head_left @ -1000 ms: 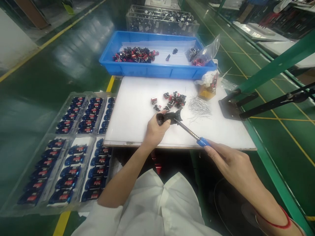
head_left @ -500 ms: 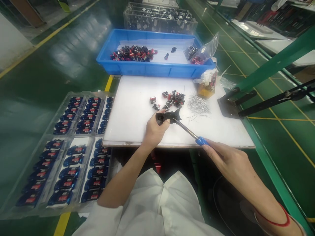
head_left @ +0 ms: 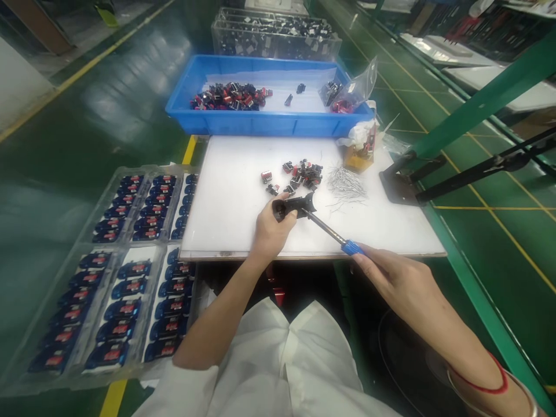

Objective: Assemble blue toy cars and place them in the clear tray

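Note:
My left hand [head_left: 273, 229] grips a black plastic housing [head_left: 295, 207] above the white board. My right hand [head_left: 399, 284] is wrapped around the blue handle of a screwdriver [head_left: 330, 229], and its steel shaft reaches across to the housing. The shaft's tip is hidden where it meets the housing's far end. Just beyond the housing lies a loose heap of small black and red components [head_left: 303, 175]. A scatter of thin metal pins [head_left: 346, 184] sits to the heap's right, closer to my right hand.
Behind the white board [head_left: 234, 197] stands a blue plastic tray [head_left: 269, 124] holding more components, with a clear bin [head_left: 275, 40] beyond. Clear trays of blue-and-red packaged parts [head_left: 130, 289] lie left. A black metal stand [head_left: 397, 188] and green frame [head_left: 486, 98] are right.
The whole view has drifted slightly left and the scene sits a little differently in frame. Both hands keep the same hold on the housing and screwdriver.

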Available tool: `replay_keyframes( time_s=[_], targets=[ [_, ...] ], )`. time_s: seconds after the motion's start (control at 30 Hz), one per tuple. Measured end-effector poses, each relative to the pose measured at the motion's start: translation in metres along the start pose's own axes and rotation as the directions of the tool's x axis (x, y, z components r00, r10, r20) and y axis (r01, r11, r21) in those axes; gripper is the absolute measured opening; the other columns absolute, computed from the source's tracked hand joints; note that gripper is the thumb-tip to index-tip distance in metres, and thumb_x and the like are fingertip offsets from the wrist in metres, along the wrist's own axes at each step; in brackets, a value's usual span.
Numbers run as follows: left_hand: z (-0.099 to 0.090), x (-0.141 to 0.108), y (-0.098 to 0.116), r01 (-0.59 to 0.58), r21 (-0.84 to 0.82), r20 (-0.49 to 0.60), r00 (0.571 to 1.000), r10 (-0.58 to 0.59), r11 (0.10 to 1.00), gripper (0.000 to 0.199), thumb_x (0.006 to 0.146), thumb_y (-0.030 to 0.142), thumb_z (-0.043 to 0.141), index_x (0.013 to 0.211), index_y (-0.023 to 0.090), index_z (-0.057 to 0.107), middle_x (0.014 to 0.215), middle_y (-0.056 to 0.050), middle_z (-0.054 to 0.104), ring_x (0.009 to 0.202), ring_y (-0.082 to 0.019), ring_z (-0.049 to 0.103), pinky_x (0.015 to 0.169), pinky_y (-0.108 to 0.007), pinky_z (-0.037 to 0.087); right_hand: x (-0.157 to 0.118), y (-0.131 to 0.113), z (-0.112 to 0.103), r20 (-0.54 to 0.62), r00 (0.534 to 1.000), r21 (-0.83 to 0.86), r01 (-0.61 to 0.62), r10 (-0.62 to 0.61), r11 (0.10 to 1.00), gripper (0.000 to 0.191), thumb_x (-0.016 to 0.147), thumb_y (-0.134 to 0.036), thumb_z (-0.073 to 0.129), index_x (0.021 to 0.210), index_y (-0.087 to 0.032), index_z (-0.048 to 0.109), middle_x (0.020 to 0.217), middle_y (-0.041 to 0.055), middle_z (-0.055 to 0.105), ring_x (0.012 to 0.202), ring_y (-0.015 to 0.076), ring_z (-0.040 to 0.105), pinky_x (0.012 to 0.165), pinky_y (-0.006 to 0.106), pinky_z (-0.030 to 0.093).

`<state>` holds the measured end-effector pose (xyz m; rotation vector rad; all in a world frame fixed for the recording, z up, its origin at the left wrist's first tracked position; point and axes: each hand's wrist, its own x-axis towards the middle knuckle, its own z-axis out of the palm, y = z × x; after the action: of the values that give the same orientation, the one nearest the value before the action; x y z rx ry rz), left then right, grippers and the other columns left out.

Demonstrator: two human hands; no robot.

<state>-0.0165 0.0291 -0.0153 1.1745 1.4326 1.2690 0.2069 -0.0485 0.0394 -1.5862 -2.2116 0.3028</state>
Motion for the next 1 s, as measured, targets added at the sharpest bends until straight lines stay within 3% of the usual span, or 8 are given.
replay_keyframes(
  time_s=[0.17,0.3,0.37,0.5,0.6,0.7,0.87,1.0],
  targets=[
    [0.0,0.0,0.003,0.018,-0.025,0.005,1.0,-0.018,1.0,0.044,0.081,0.02,0.065,0.125,0.018,0.067,0.119,-0.006,0.073,0.111,-0.021,0.067,0.1,-0.033,0.053,-0.002,0.0,-0.009,0.006,0.999,0.042,-0.041,0.041,0.998,0.05,0.102,-0.054,0.042,0.11,-0.018,0.076,0.084,0.0059,0.076,0.064,0.0239,0.07,0.056,0.031,0.052],
    [-0.001,0.001,0.002,0.046,-0.071,0.02,0.999,-0.044,0.996,0.046,0.08,0.022,0.066,0.125,0.016,0.066,0.121,-0.008,0.072,0.112,-0.022,0.066,0.102,-0.035,0.052,-0.001,-0.002,-0.026,-0.037,0.977,0.182,-0.201,0.211,0.962,0.043,0.094,-0.058,0.053,0.093,-0.022,0.076,0.069,0.0038,0.072,0.053,0.0209,0.064,0.048,0.029,0.048],
    [-0.001,0.003,0.0,0.048,-0.105,0.03,0.999,-0.045,0.993,0.045,0.079,0.023,0.067,0.124,0.016,0.066,0.119,-0.008,0.073,0.111,-0.022,0.067,0.102,-0.037,0.051,0.002,-0.003,-0.029,-0.02,0.945,0.307,-0.305,0.327,0.901,0.041,0.092,-0.058,0.056,0.085,-0.022,0.073,0.057,0.0015,0.063,0.044,0.0162,0.053,0.041,0.027,0.042],
    [-0.002,0.005,-0.008,0.04,-0.188,0.063,0.998,-0.028,0.981,0.045,0.079,0.028,0.068,0.123,0.017,0.067,0.116,-0.008,0.073,0.109,-0.023,0.067,0.102,-0.041,0.052,0.018,0.0,-0.014,0.066,0.898,0.603,-0.384,0.436,0.699,0.041,0.085,-0.061,0.064,0.093,-0.021,0.068,0.053,-0.0035,0.047,0.04,0.0117,0.039,0.034,0.023,0.029],
    [-0.003,0.006,-0.013,0.037,-0.224,0.102,0.995,-0.015,0.974,0.047,0.08,0.03,0.068,0.124,0.016,0.066,0.118,-0.009,0.072,0.11,-0.024,0.067,0.103,-0.043,0.052,0.032,0.005,0.004,0.147,0.879,0.726,-0.408,0.454,0.553,0.048,0.076,-0.064,0.072,0.092,-0.019,0.066,0.05,-0.007,0.038,0.037,0.0092,0.031,0.032,0.021,0.02],
    [-0.005,0.005,-0.011,0.025,-0.203,0.126,0.992,0.001,0.979,0.049,0.08,0.031,0.067,0.127,0.016,0.064,0.122,-0.01,0.071,0.111,-0.024,0.067,0.103,-0.043,0.052,0.045,0.004,0.016,0.223,0.871,0.771,-0.433,0.439,0.467,0.05,0.072,-0.061,0.076,0.095,-0.018,0.065,0.047,-0.01,0.032,0.037,0.0075,0.027,0.033,0.02,0.017],
    [-0.009,-0.003,0.008,-0.057,0.003,0.131,0.99,0.056,0.998,0.048,0.08,0.025,0.065,0.127,0.017,0.065,0.125,-0.008,0.071,0.117,-0.023,0.065,0.104,-0.036,0.051,0.062,-0.004,0.022,0.291,0.871,0.824,-0.438,0.396,0.358,0.051,0.069,-0.059,0.081,0.091,-0.018,0.062,0.047,-0.0116,0.03,0.036,0.0062,0.025,0.033,0.018,0.017],
    [-0.007,-0.014,0.018,-0.157,0.126,0.166,0.977,0.136,0.979,0.052,0.079,0.022,0.065,0.13,0.017,0.062,0.122,-0.009,0.072,0.108,-0.021,0.069,0.093,-0.031,0.056,0.07,-0.007,0.026,0.297,0.886,0.864,-0.408,0.356,0.295,0.052,0.069,-0.063,0.08,0.086,-0.018,0.061,0.053,-0.0081,0.043,0.035,0.0044,0.025,0.031,0.018,0.016]
  ],
)
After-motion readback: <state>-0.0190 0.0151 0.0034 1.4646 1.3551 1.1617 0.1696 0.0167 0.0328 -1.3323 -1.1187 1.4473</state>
